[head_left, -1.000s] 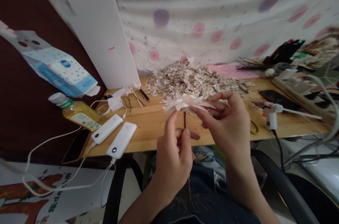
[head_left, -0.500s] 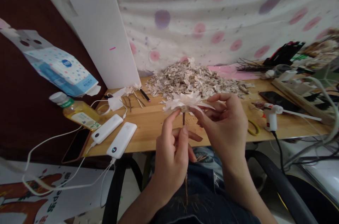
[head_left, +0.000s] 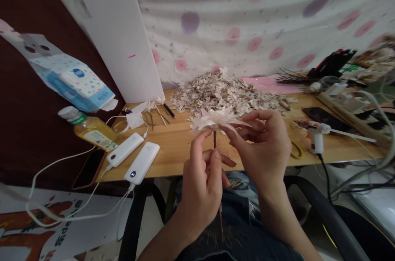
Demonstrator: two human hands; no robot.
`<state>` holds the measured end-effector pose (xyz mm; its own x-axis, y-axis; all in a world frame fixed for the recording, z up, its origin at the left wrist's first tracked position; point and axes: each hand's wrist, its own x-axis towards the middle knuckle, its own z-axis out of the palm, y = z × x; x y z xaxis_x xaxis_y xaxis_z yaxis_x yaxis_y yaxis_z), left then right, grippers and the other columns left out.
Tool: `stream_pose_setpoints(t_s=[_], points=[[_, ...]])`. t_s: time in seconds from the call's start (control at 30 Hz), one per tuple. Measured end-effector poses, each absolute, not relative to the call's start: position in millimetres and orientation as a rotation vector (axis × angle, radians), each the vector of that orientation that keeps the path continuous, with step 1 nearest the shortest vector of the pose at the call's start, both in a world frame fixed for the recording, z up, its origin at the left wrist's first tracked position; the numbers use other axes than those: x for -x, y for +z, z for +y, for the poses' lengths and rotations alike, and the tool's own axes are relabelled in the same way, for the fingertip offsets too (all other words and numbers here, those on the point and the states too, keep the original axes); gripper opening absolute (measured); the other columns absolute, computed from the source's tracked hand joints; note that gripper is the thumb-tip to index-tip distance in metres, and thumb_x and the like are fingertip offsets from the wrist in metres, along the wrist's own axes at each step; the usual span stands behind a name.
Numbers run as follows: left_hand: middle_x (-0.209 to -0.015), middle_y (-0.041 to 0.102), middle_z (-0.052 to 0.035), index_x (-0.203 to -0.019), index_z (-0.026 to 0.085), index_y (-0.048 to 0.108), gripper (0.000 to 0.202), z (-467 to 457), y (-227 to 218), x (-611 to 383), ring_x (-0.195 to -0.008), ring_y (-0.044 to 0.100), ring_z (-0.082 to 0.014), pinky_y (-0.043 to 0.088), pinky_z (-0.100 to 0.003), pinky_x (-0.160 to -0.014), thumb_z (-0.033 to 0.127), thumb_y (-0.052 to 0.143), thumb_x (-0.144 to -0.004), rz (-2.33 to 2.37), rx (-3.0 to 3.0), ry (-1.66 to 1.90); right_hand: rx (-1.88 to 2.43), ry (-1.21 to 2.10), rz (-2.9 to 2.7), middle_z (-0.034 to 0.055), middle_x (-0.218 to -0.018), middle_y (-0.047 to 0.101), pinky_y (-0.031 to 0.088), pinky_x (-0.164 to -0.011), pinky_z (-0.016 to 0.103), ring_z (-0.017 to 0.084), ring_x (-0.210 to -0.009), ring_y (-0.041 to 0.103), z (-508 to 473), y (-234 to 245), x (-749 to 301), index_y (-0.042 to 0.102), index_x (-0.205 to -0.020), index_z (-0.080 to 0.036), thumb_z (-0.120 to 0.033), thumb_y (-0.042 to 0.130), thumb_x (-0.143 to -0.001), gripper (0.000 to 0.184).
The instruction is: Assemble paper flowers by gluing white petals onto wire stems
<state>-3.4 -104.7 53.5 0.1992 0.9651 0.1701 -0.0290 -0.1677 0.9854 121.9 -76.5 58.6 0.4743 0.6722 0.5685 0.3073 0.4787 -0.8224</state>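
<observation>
A pale, many-petalled handmade flower (head_left: 214, 119) stands on a thin brown stem (head_left: 215, 139) in front of me. My left hand (head_left: 204, 174) pinches that stem between thumb and fingers, its index fingertip close under the petals. The stem's lower end shows below the hand, over my lap. My right hand (head_left: 262, 145) is closed at the flower's right edge, with a petal between thumb and fingers. Behind the flower lies a big heap of dry whitish petal pieces (head_left: 216, 92) on the wooden table (head_left: 166, 145).
On the left are two white power banks (head_left: 142, 163), a bottle of yellow drink (head_left: 92, 131), a hanging tissue pack (head_left: 77, 78) and cables. A black pen (head_left: 169, 110) lies by some stems. To the right are a white glue gun (head_left: 317, 137), yellow-handled scissors (head_left: 296, 150) and a phone (head_left: 327, 117).
Both hands keep their hold on the flower. The stem's lower end has swung slightly to the right, and my left hand has shifted a little to the right.
</observation>
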Motion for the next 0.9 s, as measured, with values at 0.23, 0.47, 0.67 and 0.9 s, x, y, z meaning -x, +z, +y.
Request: stream_pose_setpoints(t_s=[0.23,0.47,0.67,0.9], points=[[-0.077,0.074,0.0017,-0.134,0.026,0.046,0.032,-103.1,58.4,1.3,-0.044,0.058,-0.0061,0.049,-0.014,-0.045,0.031,0.050,-0.103,0.873,-1.210,1.214,1.084,0.403,-1.103,-0.0057,-0.075,0.071,0.055,-0.043,0.019,0.010,-0.047,0.065,-83.2,58.7,-123.5,0.053,-0.095,-0.026,-0.019,0.078,-0.082,0.029],[-0.071,0.075,0.0014,-0.132,0.021,0.046,0.033,-102.2,64.5,-0.1,-0.038,0.057,-0.0067,0.047,-0.014,-0.041,0.028,0.053,-0.101,0.799,-1.038,1.272,1.106,0.453,-1.103,-0.0046,-0.075,0.071,0.054,-0.043,0.019,0.010,-0.047,0.064,-86.2,58.9,-118.5,0.051,-0.094,-0.025,-0.026,0.076,-0.086,0.026],[-0.070,0.075,0.0002,-0.134,0.018,0.045,0.036,-100.1,65.2,2.5,-0.037,0.059,-0.0093,0.052,-0.017,-0.039,0.025,0.054,-0.100,0.675,-0.919,1.259,1.016,0.575,-1.014,-0.0037,-0.072,0.076,0.053,-0.040,0.016,0.011,-0.044,0.065,-84.7,59.0,-111.5,0.050,-0.090,-0.025,-0.023,0.078,-0.084,0.029],[-0.069,0.077,0.0005,-0.129,0.020,0.051,0.033,-95.9,57.6,4.5,-0.035,0.059,-0.0095,0.053,-0.017,-0.036,0.028,0.059,-0.098,0.495,-0.809,1.232,0.949,0.624,-0.967,-0.0031,-0.069,0.077,0.052,-0.039,0.013,0.011,-0.043,0.067,-85.8,61.3,-106.2,0.048,-0.085,-0.025,-0.020,0.077,-0.084,0.029]])
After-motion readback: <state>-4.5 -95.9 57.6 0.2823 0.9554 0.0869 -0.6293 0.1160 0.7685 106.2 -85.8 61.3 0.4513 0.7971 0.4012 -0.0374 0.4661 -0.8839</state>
